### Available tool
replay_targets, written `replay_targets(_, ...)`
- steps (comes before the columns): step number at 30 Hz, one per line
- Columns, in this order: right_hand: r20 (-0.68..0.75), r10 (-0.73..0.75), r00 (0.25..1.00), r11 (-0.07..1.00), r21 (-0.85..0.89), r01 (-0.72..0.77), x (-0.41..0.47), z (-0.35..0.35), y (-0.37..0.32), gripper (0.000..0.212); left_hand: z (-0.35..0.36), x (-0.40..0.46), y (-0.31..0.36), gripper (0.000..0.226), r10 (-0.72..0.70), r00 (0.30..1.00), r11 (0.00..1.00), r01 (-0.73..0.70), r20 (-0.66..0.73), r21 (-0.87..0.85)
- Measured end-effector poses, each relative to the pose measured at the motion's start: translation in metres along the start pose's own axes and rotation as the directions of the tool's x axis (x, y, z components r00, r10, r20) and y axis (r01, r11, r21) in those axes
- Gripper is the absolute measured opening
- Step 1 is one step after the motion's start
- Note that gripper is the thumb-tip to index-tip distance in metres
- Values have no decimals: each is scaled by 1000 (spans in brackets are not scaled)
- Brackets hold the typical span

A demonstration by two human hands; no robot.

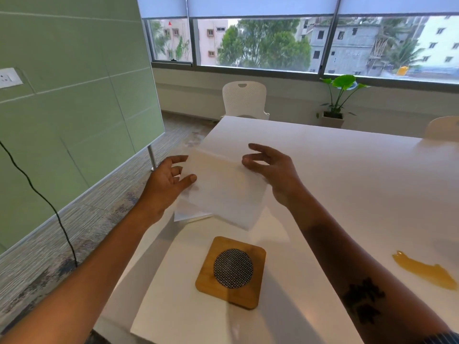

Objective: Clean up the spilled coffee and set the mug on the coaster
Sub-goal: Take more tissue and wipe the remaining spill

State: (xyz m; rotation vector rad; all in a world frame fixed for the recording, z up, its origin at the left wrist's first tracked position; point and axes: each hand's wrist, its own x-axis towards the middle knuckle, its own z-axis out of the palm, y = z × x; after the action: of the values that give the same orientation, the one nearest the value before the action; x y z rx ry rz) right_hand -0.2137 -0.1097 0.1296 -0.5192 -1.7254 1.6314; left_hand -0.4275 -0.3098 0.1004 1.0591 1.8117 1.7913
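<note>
A thin white paper towel (221, 187) hangs in the air above the white table (347, 170), spread between both hands. My left hand (169, 180) grips its left edge, thumb on top and fingers curled behind. My right hand (270, 167) pinches its upper right edge with thumb and fingers. Below the towel lies a square wooden coaster (232, 271) with a round metal mesh centre, resting on a white sheet (173, 294) near the table's front corner. A brown coffee spill (427, 271) spreads on the table at the right. The mug is out of view.
A white chair (244, 99) stands at the table's far end, another chair (444, 127) at the right. A potted plant (340, 100) sits by the window. A green wall panel (74, 95) and a black cable (44, 197) are on the left, over carpet.
</note>
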Motion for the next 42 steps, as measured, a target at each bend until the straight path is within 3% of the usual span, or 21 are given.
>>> replay_targets(3,68,150,986,960,227,-161,-21,-30,-2,79,25,-12,16,54,0,1000,1000,0,-27,-30)
replay_targets(6,85,165,983,958,222,-180,-50,-60,5,81,61,-31,26,63,-4,996,1000,4,-90,-4)
replay_targets(10,94,4,996,997,79,-12,-95,-105,10,67,119,-60,33,57,-22,995,1000,24,-98,18)
replay_targets(16,54,-63,997,898,-433,81,-136,-181,11,64,211,-84,30,28,-9,999,999,11,-46,43)
replay_targets(19,16,-94,995,834,-544,87,-148,-228,9,59,250,-91,30,27,-35,998,997,31,49,73)
replay_targets(22,-44,-129,991,805,-589,78,-155,-273,6,55,284,-92,33,42,-34,988,988,10,151,156)
replay_targets(26,-91,-259,961,720,-682,129,-163,-326,5,40,335,-93,41,54,64,974,934,-136,219,330)
replay_targets(30,-186,-375,908,498,-867,28,-169,-370,4,14,389,-87,51,25,275,928,776,-369,252,512)
replay_targets(33,-168,-432,886,362,-932,0,-169,-398,7,11,427,-81,54,20,346,903,638,-425,254,642)
replay_targets(42,47,-416,908,210,-967,146,-159,-446,35,6,502,-53,42,26,382,732,515,-675,564,528)
